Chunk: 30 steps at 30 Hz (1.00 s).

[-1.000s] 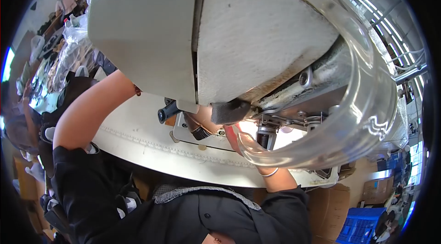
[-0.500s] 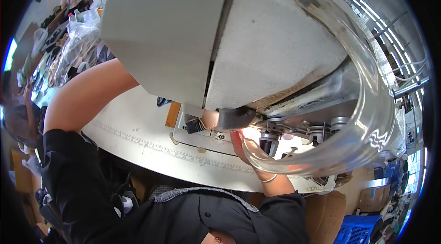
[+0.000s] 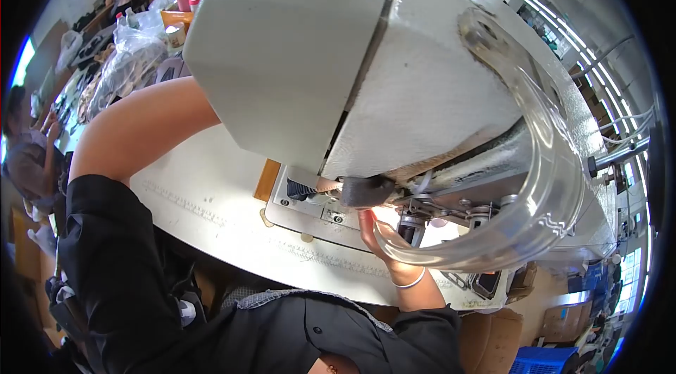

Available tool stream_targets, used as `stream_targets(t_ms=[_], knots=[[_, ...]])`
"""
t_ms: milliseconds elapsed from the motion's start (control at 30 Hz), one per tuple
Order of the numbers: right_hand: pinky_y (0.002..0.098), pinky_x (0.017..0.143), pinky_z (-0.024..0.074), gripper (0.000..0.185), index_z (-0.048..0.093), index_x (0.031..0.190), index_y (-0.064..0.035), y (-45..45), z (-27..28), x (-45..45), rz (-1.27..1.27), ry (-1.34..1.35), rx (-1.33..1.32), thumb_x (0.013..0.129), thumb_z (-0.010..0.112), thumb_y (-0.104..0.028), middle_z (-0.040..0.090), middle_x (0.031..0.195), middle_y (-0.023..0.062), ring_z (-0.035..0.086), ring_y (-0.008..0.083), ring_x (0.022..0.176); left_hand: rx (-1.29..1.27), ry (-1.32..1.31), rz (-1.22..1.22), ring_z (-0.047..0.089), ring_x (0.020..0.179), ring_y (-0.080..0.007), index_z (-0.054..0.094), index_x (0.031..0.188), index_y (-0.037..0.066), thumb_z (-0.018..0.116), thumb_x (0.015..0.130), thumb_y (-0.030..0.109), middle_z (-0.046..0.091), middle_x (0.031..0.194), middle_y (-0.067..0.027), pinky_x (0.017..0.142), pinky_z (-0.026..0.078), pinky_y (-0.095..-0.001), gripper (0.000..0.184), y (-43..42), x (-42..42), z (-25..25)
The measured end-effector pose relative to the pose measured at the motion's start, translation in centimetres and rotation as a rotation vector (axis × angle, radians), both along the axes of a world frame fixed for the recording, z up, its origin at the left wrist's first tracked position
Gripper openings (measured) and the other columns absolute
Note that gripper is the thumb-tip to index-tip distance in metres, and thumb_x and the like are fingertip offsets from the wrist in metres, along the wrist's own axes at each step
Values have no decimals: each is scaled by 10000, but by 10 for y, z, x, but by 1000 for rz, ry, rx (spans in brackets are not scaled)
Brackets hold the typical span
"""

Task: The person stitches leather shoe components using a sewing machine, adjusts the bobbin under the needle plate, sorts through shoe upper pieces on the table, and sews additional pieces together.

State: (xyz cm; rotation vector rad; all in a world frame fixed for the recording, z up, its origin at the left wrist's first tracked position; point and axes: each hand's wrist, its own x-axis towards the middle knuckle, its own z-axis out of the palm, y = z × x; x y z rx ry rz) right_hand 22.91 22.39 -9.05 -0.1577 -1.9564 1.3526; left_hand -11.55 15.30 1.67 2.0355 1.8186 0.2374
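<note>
A large pale sewing machine head (image 3: 282, 50) fills the middle of the view. Below it, a dark grey padded fabric piece (image 3: 367, 191) sits at the machine's working point. My right hand (image 3: 373, 234), with a bangle at the wrist, comes up from below, and its fingertips press closed at the lower edge of that piece. My left arm reaches around behind the machine head. Only a bit of my left hand (image 3: 327, 184) shows, beside the grey piece and a dark ribbed part (image 3: 301, 191); its fingers are mostly hidden.
A clear plastic guard (image 3: 549, 212) curves in front of the machine's right side. The white table (image 3: 190, 170) carries a printed ruler scale. A wooden block (image 3: 266, 180) stands left of the metal plate. Plastic bags (image 3: 130, 57) lie at far left, a blue crate (image 3: 542, 360) at lower right.
The view has shifted, so the machine head sits a little lower and further right. Less of my left hand shows beside the grey piece. My right hand stays at its lower edge.
</note>
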Motion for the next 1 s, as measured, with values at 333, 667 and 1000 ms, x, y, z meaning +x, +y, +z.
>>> stream_targets(t_ms=[333,667,1000], knots=[[395,746,535,264,611,1093,-22,8,14,0,25,-25,53,877,682,-157,662,987,133,645,246,835,-6,37,-35,590,1092,-343,647,1159,41,739,688,189,643,1126,-158,948,466,-445,503,-9,5,8],[399,719,538,232,624,1067,-29,5,17,-6,-79,39,371,870,690,-134,672,954,129,653,246,798,79,133,-112,581,1107,-349,642,1166,38,736,693,190,637,1139,-168,959,459,-449,506,-34,32,16],[329,716,512,463,597,1194,4,-66,32,-32,101,-872,38,923,674,-364,684,934,123,635,216,770,104,229,-188,572,1122,-356,636,1173,35,733,698,191,630,1151,-178,969,453,-453,510,-94,69,37]])
